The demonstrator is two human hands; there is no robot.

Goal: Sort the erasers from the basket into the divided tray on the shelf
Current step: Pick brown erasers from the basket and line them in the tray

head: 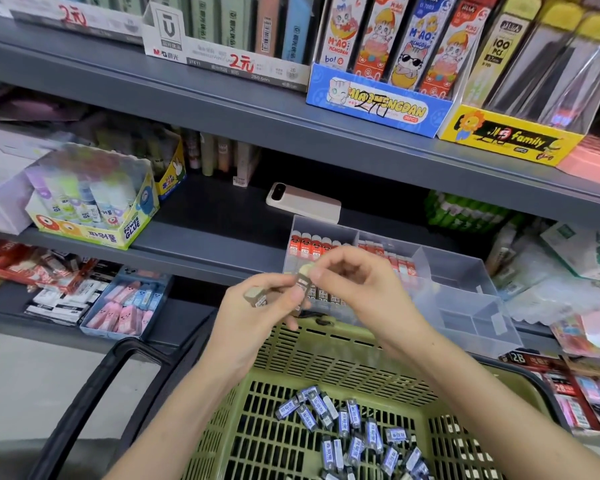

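- The green basket (326, 358) sits low in the middle. Its near part is cut off by the bottom edge, and its black handle (94, 393) is folded out to the left.
- The clear divided tray (465, 271) stands on the grey shelf (205, 258), just beyond the basket's far rim. Bare shelf surface runs from the tray's left wall to the glue box (94, 206).
- A pale phone-like device (303, 202) lies behind the tray, and the upper shelf (326, 133) overhangs all of this.
- Both hands are raised over the basket's far rim, in front of the tray's left half, and they cover part of it.
- The left hand (257, 310) has its fingers curled round a dark-sleeved eraser (255, 296) whose pale end pokes out.
- The right hand (354, 282) pinches a second dark eraser (303, 278) between thumb and forefinger. I cannot tell whether the left thumb touches it too.
- The sleeve print on both held pieces is blurred.
- Loose blue-sleeved erasers (347, 427) lie heaped on the basket floor, towards the right.
- The tray's back-left compartment holds upright red erasers (309, 244). The one beside it holds red-and-white erasers (392, 258).
- The front-left compartment holds dark erasers (326, 296), mostly hidden by the hands.
- On the lower left, a blue box (129, 303) holds pink and blue pieces.
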